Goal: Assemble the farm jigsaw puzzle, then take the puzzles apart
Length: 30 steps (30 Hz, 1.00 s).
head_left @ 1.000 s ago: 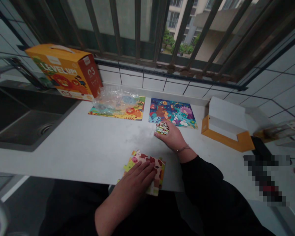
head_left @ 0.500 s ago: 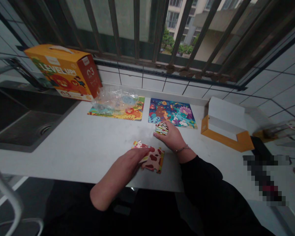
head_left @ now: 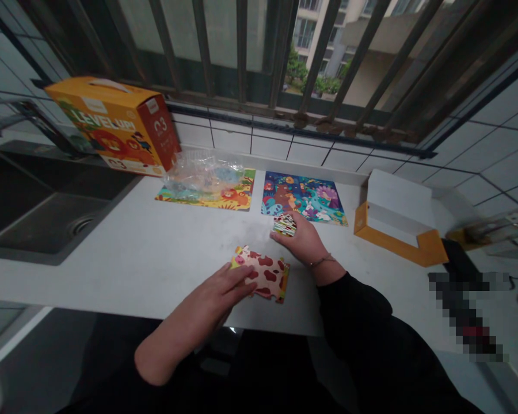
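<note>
My left hand lies with its fingers stretched over the left part of a cow-patterned puzzle on the white counter. The puzzle shows a pink cow with dark red patches and a yellow-green edge; some of its lower left is covered by the fingers. To the upper right of it, my right hand is closed around a small stack of puzzle pieces, the top one striped in white, green and dark.
Behind are a colourful board under clear plastic packaging, a dark blue animal board and an orange handled box. An opened orange-white box stands right. The sink is at left.
My left hand has shifted left and its fingers have spread, uncovering more of the cow puzzle. The piece under its fingers now lies level with the others. My right hand has hardly moved.
</note>
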### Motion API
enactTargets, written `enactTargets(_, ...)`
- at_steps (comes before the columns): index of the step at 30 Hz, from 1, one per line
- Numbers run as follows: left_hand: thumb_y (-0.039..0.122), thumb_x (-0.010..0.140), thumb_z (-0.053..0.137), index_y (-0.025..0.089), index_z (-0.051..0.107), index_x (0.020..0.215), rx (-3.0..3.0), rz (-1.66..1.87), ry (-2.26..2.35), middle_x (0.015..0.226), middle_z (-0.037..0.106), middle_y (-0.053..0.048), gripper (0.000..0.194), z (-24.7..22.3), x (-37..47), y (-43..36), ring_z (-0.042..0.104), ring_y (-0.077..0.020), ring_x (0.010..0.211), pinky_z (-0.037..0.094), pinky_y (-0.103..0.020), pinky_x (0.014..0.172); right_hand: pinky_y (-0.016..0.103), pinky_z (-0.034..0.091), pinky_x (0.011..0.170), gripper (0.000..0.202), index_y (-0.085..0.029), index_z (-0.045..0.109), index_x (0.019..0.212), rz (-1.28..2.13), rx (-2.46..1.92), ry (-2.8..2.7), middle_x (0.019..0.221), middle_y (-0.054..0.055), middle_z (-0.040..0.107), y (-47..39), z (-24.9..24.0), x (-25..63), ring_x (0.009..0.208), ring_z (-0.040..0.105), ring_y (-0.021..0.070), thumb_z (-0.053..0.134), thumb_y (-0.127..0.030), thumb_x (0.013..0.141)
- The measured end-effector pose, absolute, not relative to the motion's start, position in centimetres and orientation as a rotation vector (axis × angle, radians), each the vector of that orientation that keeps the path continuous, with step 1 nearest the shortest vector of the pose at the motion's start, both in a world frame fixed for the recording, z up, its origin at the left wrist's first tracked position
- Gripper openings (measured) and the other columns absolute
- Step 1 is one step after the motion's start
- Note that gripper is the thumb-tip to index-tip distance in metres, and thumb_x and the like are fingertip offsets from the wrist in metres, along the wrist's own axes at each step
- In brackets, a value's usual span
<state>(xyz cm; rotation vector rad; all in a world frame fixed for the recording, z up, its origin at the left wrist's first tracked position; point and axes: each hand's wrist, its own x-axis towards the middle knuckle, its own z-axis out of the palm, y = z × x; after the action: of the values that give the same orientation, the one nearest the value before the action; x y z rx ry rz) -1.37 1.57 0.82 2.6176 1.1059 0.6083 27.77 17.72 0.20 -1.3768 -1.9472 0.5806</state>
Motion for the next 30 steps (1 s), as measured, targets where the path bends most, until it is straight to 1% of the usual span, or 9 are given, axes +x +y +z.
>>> enactTargets(3,0.030,0.106,0.067,0.030,0.045,0.168,2.652,0.401,1.163,0.178,0.040,-0.011,0.066,1.0,-0.8,0.0,0.043,-0.0329,0.162,0.037,-0.064,0.133,0.048,0.058,0.100,0.058,-0.024,0.067,0.127,0.570,-1.375,-1.951,0.122,0.010,0.076,17.7,0.1,27.8,0.109,0.073,0.0316,0.088,-0.053,0.081)
enactTargets(6,0.038,0.099,0.077,0.026,0.039,0.171,2.681,0.339,1.214,0.181,0.033,-0.013,0.082,0.9,-0.6,-1.4,0.033,-0.0375,0.167,0.036,-0.064,0.133,0.048,0.058,0.101,0.059,-0.023,0.067,0.127,0.560,-1.380,-1.945,0.123,0.011,0.076,17.7,0.2,27.7,0.111,0.073,0.0320,0.089,-0.053,0.081)
enactTargets(10,0.022,0.107,0.062,0.027,0.034,0.174,2.690,0.459,1.242,0.177,0.041,-0.012,0.073,0.0,-0.9,-3.1,0.042,-0.0311,0.163,0.046,-0.055,0.129,0.049,0.058,0.102,0.060,-0.023,0.067,0.127,0.572,-1.391,-1.944,0.124,0.011,0.076,17.6,0.4,27.7,0.113,0.073,0.0327,0.089,-0.054,0.080)
enactTargets(14,0.009,0.113,0.039,0.039,0.026,0.176,2.570,0.558,1.231,0.170,0.052,-0.002,0.071,0.1,-1.4,-4.7,0.057,-0.0193,0.152,0.053,-0.042,0.123,0.050,0.058,0.102,0.059,-0.024,0.067,0.127,0.590,-1.396,-1.940,0.122,0.010,0.077,17.6,0.5,27.7,0.111,0.073,0.0323,0.088,-0.054,0.080)
enactTargets(16,0.007,0.113,0.034,0.043,0.025,0.176,2.522,0.583,1.208,0.167,0.056,0.002,0.073,0.6,-1.7,-5.2,0.061,-0.0160,0.148,0.053,-0.037,0.122,0.049,0.058,0.101,0.059,-0.024,0.067,0.127,0.591,-1.391,-1.930,0.122,0.010,0.077,17.6,0.3,27.8,0.110,0.073,0.0319,0.088,-0.054,0.080)
enactTargets(19,0.007,0.112,0.037,0.046,0.025,0.175,2.495,0.627,1.164,0.163,0.060,0.003,0.075,1.2,-2.1,-5.4,0.065,-0.0157,0.144,0.054,-0.034,0.121,0.048,0.058,0.100,0.061,-0.023,0.066,0.127,0.591,-1.391,-1.920,0.121,0.010,0.077,17.6,0.0,27.8,0.108,0.073,0.0316,0.088,-0.055,0.080)
enactTargets(23,0.009,0.111,0.046,0.042,0.029,0.175,2.461,0.734,1.184,0.165,0.059,-0.001,0.074,1.8,-2.6,-4.9,0.064,-0.0189,0.145,0.055,-0.036,0.120,0.048,0.058,0.098,0.062,-0.022,0.067,0.128,0.580,-1.385,-1.940,0.122,0.011,0.076,17.7,-0.2,27.9,0.108,0.073,0.0315,0.088,-0.056,0.081)
enactTargets(26,0.006,0.109,0.047,0.037,0.031,0.174,2.508,0.804,1.239,0.168,0.056,-0.005,0.074,1.9,-2.5,-3.8,0.059,-0.0210,0.150,0.054,-0.043,0.123,0.048,0.058,0.098,0.061,-0.022,0.067,0.128,0.589,-1.378,-1.931,0.121,0.011,0.077,17.7,-0.1,27.8,0.108,0.073,0.0313,0.088,-0.055,0.081)
enactTargets(30,-0.001,0.103,0.047,0.032,0.028,0.176,2.594,0.619,1.304,0.173,0.047,-0.010,0.082,1.1,-1.9,-2.4,0.048,-0.0258,0.159,0.047,-0.055,0.128,0.049,0.058,0.099,0.060,-0.023,0.067,0.126,0.590,-1.388,-1.928,0.120,0.010,0.077,17.6,0.1,27.7,0.107,0.073,0.0317,0.088,-0.056,0.080)
